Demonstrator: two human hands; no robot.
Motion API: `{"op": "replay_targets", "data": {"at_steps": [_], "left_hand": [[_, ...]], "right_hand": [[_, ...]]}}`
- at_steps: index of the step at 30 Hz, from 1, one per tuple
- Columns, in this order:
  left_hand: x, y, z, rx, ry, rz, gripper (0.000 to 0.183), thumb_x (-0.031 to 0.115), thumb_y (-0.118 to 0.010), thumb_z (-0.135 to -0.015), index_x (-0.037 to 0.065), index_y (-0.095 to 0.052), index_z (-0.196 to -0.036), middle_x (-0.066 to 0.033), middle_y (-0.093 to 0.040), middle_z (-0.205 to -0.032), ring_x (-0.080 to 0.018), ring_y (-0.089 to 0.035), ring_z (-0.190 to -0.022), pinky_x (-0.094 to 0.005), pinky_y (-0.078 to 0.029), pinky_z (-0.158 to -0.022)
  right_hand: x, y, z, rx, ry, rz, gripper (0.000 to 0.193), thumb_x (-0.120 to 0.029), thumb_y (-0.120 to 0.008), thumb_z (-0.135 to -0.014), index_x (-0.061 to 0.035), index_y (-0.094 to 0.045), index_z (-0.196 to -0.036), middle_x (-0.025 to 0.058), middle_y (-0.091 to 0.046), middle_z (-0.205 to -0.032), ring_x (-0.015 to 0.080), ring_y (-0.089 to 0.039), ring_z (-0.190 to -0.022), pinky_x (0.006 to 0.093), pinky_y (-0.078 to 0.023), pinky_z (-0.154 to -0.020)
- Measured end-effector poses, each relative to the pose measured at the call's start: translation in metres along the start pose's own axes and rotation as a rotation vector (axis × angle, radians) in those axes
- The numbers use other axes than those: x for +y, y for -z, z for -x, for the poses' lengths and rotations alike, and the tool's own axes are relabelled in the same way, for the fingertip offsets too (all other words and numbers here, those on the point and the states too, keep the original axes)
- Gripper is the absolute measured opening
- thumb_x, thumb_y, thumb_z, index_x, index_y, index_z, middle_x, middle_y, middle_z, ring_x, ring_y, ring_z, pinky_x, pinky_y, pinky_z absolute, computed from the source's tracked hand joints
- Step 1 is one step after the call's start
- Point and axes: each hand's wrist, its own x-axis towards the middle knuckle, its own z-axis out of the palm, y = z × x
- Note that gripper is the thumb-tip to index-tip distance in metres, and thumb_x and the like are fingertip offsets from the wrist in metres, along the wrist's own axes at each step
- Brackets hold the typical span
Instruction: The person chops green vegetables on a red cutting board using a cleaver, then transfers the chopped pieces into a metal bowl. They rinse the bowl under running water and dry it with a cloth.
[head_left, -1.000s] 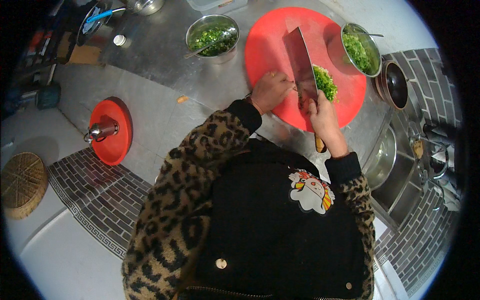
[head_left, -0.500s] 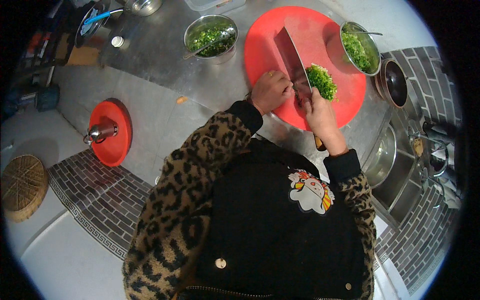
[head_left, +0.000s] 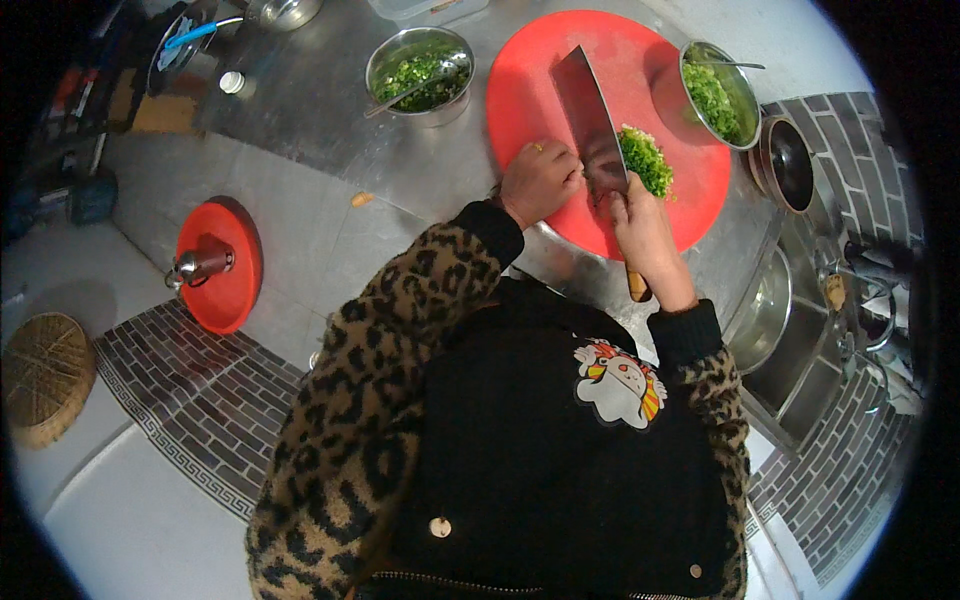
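My right hand (head_left: 648,232) grips the wooden handle of a broad cleaver (head_left: 590,115), its fingers near the base of the blade. The blade stands over a round red cutting board (head_left: 525,75), pointing away from me. Against its right side lies a heap of finely chopped green scallions (head_left: 648,162). Left of the blade, my left hand (head_left: 541,182) rests on the board with its fingers curled in, knuckles close to the steel. What those fingers hold, if anything, is hidden; a little dark stuff shows between them and the blade.
A steel bowl of chopped greens with a spoon (head_left: 420,82) stands left of the board. Another steel bowl of greens (head_left: 745,110) sits over its right edge, beside stacked dark bowls (head_left: 788,165). A sink (head_left: 800,385) is at right. A red stool (head_left: 222,300) holds a metal flask.
The cleaver has shifted slightly right and shows more of its face, covering a bit more of the heap's left edge. My left hand has stayed nearly in place.
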Motion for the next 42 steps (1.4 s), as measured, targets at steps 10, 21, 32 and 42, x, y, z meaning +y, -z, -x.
{"op": "replay_targets", "data": {"at_steps": [10, 21, 32, 42], "left_hand": [[-0.002, 0.016, -0.004, -0.116, -0.044, 0.034, 0.005, 0.013, -0.067, -0.077, 0.009, -0.064, -0.078, -0.0054, -0.061, -0.081, -0.0240, -0.061, -0.080, -0.0373, -0.048, -0.070], [-0.001, 0.015, 0.007, -0.044, 0.018, 0.071, 0.008, 0.016, -0.067, -0.081, 0.008, -0.067, -0.083, -0.0056, -0.063, -0.087, -0.0245, -0.062, -0.083, -0.0366, -0.049, -0.073], [-0.002, 0.015, 0.007, -0.084, 0.044, 0.081, 0.006, 0.013, -0.067, -0.078, 0.008, -0.066, -0.080, -0.0051, -0.064, -0.088, -0.0239, -0.062, -0.082, -0.0370, -0.049, -0.074], [-0.002, 0.009, 0.009, 0.029, 0.009, 0.039, 0.003, 0.012, -0.064, -0.076, 0.010, -0.062, -0.077, -0.0039, -0.061, -0.083, -0.0230, -0.061, -0.081, -0.0370, -0.048, -0.075]], "right_hand": [[0.009, -0.015, -0.011, 0.003, -0.015, -0.006, 0.023, -0.017, -0.053, -0.090, 0.0031, -0.052, -0.101, 0.0302, -0.061, -0.078, 0.0476, -0.060, -0.080, 0.0545, -0.047, -0.070], [-0.009, -0.001, 0.004, -0.047, -0.045, 0.079, 0.021, -0.018, -0.054, -0.090, -0.0012, -0.049, -0.101, 0.0275, -0.062, -0.076, 0.0460, -0.062, -0.077, 0.0550, -0.048, -0.068], [-0.001, -0.010, -0.011, 0.066, 0.024, -0.040, 0.020, -0.019, -0.053, -0.090, -0.0024, -0.048, -0.100, 0.0266, -0.063, -0.076, 0.0455, -0.061, -0.076, 0.0553, -0.048, -0.066], [-0.009, -0.011, -0.010, -0.065, -0.025, 0.075, 0.023, -0.019, -0.054, -0.090, -0.0001, -0.049, -0.104, 0.0279, -0.063, -0.078, 0.0465, -0.061, -0.079, 0.0555, -0.047, -0.070]]}}
